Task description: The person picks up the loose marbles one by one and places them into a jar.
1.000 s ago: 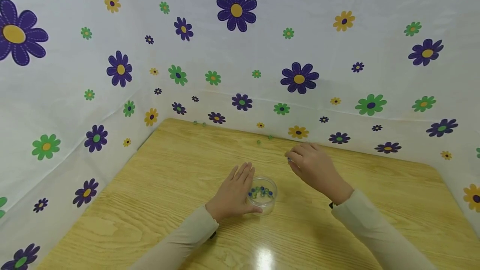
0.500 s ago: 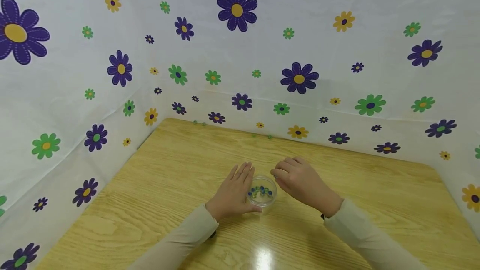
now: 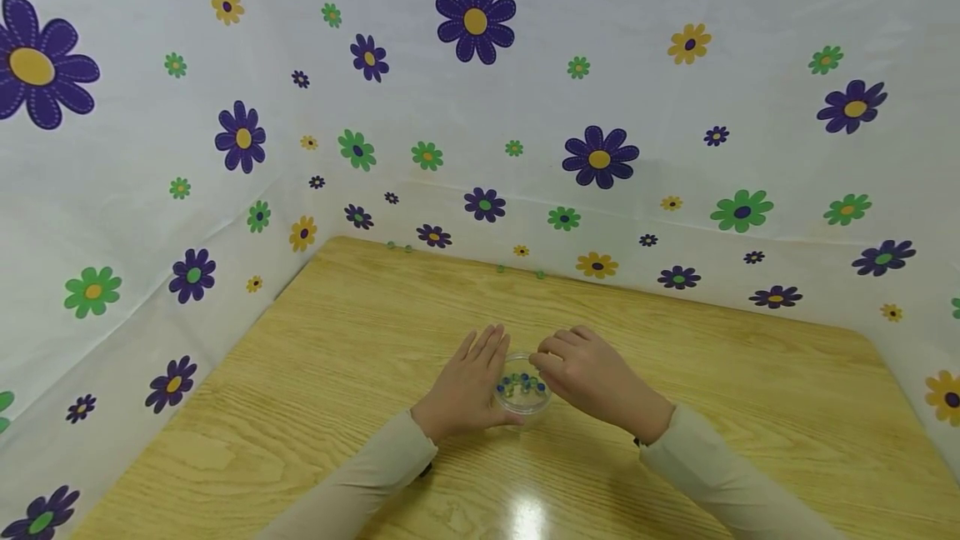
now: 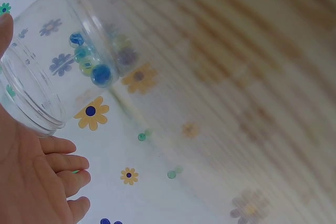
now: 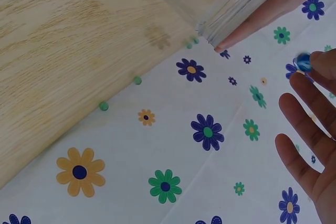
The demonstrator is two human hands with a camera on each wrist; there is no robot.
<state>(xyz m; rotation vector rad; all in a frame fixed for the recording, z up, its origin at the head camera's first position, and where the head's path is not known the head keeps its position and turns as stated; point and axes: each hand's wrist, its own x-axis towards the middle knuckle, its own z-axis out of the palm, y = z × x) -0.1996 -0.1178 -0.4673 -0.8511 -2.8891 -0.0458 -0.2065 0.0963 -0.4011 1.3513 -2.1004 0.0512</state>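
A clear round jar (image 3: 523,410) stands on the table, with several blue and green glass marbles (image 4: 101,75) at its bottom. Beside it on the left, my left hand (image 3: 467,390) rests against the wall with fingers straight and thumb along the near side. My right hand (image 3: 588,377) is at the jar's right rim, its fingertips overlapping the opening in the head view. Between thumb and index finger it pinches a blue marble (image 5: 302,62), shown in the right wrist view above the jar's mouth; its other fingers are spread.
Loose green marbles lie along the wooden table's (image 3: 360,332) back edge: a pair at the far left (image 3: 399,247), one near the middle (image 3: 500,269) and another to its right (image 3: 540,274). A flower-printed white cloth (image 3: 525,98) rises behind and at the left.
My right hand has come left and nearer, from beyond the jar to its rim, carrying the marble. A loose green marble has rolled back and left to the table's edge. The left hand stays put.
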